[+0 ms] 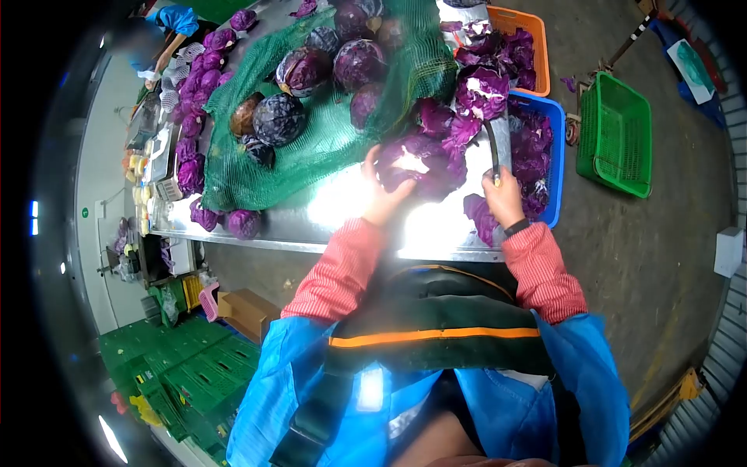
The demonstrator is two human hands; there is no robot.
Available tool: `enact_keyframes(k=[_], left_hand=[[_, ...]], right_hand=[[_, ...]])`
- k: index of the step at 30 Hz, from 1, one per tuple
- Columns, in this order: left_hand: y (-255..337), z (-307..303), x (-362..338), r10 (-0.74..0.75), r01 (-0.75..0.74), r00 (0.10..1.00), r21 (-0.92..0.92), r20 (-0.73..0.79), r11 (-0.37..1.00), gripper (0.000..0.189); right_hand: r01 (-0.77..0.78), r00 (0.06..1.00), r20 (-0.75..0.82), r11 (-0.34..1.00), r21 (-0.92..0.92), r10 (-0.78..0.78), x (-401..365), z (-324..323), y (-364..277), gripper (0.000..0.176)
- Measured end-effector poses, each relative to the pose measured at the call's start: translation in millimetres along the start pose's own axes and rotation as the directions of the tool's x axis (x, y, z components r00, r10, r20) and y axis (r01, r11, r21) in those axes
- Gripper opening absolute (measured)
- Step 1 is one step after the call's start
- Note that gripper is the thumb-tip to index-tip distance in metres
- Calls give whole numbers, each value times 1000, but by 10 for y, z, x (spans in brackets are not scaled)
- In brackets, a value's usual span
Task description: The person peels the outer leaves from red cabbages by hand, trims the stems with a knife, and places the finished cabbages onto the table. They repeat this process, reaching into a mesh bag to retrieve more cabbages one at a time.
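My left hand (381, 193) holds a purple cabbage (420, 165) by its left side, low over the shiny metal table (296, 222). A pale cut patch shows on the cabbage. In my right hand (503, 194) is the handle of a knife (492, 148) with a dark curved blade pointing away from me, to the right of the cabbage. Loose purple leaves (481, 218) lie beside my right hand. Beyond the cabbage, a green mesh net (319, 159) holds several dark cabbages (278, 119).
At the table's right edge stand a blue crate (557, 156) and an orange crate (542, 54) of purple leaves. A green crate (615, 136) is on the floor. Small cabbages (191, 175) line the left. A co-worker (175, 22) is at the far left.
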State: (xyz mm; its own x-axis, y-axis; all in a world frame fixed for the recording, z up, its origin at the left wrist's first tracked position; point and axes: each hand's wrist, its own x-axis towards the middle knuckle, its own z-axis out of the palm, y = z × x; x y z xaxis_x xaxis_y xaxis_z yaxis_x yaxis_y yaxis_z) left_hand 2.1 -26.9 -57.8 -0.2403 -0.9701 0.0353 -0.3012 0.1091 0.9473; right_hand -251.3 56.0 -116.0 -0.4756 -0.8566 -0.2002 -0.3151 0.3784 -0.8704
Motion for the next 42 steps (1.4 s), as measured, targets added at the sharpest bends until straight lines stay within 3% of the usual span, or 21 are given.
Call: enact_keyframes(k=[1, 3, 5, 6, 8, 11, 14, 19, 20, 22, 24, 25, 27, 28, 30, 32, 33, 37, 38, 40, 42], left_hand=[[227, 24, -50, 88, -61, 990, 232, -107, 971, 91], [483, 159, -98, 184, -148, 981, 354, -69, 923, 89], [710, 303, -118, 176, -135, 983, 431, -57, 892, 86], [692, 350, -82, 191, -139, 979, 449, -73, 883, 87], [695, 403, -21, 175, -101, 977, 468, -118, 878, 85], [491, 340, -7, 203, -101, 967, 501, -152, 859, 83], [446, 161, -147, -5, 56, 980, 250, -199, 967, 84], [745, 106, -276, -309, 263, 916, -199, -257, 944, 94], [734, 99, -265, -324, 287, 914, -175, -244, 942, 94], [652, 46, -215, -215, 217, 959, -11, -182, 976, 95], [441, -59, -211, 3, 6, 999, 246, -34, 969, 96], [478, -102, -211, 48, -65, 995, 203, 88, 977, 94], [618, -196, -126, 139, -282, 925, 394, 352, 875, 93], [665, -201, -52, 165, -407, 860, 453, 483, 794, 92], [745, -114, 67, 357, -675, 707, 430, 611, 599, 91], [743, -13, 80, 350, -497, 835, 308, 425, 811, 91], [799, 1, 63, 250, -340, 922, 307, 297, 889, 90], [421, 275, -2, 204, -206, 978, 277, 36, 938, 87], [449, 389, 15, 180, -165, 984, 323, -17, 932, 88], [538, 545, 63, 137, -74, 982, 406, -128, 911, 88], [526, 559, 222, 148, -108, 987, 415, -66, 903, 90]], right_hand=[[-40, 998, 49, 989, 140, 33, -58, -39, -230, 34], [-86, 991, 118, 970, 229, 60, -197, -89, -761, 59], [-23, 995, 95, 1000, 3, 22, -145, 35, -951, 82], [80, 997, -18, 997, -22, -81, -116, 120, -951, 69], [12, 1000, 11, 999, -52, -12, 10, 172, -751, 48], [28, 996, -86, 990, -141, -40, -130, 175, -629, 33], [26, 996, -83, 977, -213, -45, -98, 203, -478, 28], [86, 994, -45, 956, -281, -103, -199, 121, -484, 29], [101, 993, -35, 952, -290, -116, -250, 56, -507, 29], [55, 997, -34, 949, -311, -69, -207, -166, -493, 39], [91, 993, -34, 924, -373, -112, -206, -431, -659, 51], [159, 982, -36, 918, -363, -185, -207, -510, -849, 54], [350, 931, 3, 891, -289, -365, -224, -563, -1191, 54], [525, 838, 22, 796, -302, -545, -179, -493, -1239, 49], [501, 865, 248, 786, -361, -437, -55, -344, -1244, 46], [324, 901, 368, 919, -224, -228, 104, -209, -1024, 48], [200, 907, 406, 965, -171, -116, 141, -289, -1098, 57], [207, 946, 288, 960, -191, -147, 71, -180, -944, 57], [293, 941, 231, 936, -196, -246, 71, -124, -850, 56], [266, 945, 260, 932, -246, -201, 24, -183, -954, 52], [290, 942, 251, 920, -262, -225, 40, -276, -887, 45]])
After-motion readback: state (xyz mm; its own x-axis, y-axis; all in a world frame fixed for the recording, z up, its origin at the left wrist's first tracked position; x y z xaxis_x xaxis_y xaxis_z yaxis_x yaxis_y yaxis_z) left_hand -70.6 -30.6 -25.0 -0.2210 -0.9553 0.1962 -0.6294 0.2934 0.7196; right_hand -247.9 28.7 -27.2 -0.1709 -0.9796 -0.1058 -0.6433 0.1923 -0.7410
